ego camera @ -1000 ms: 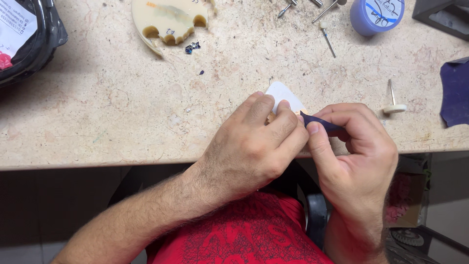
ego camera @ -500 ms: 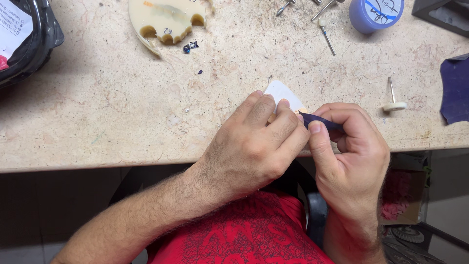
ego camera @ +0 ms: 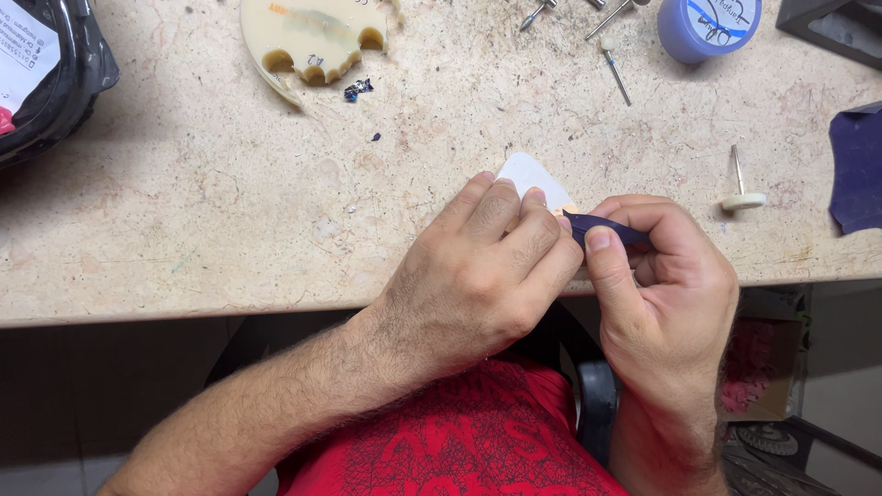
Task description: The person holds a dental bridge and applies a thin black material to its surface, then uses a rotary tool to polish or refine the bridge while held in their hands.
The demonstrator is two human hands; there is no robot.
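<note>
- Left hand [ego camera: 482,276]: curled shut over a small white piece [ego camera: 531,174] at the near edge of the stone countertop [ego camera: 184,202]; unmoved since a second ago.
- Right hand [ego camera: 657,276]: fingers pinched on a dark blue strip [ego camera: 602,230], its tip touching the white piece; position unchanged.
- Reading: fine work proceeds in place, no visible progress.
- Far side: notched cream disc [ego camera: 317,32], blue jar [ego camera: 707,26], burs [ego camera: 614,66].
</note>
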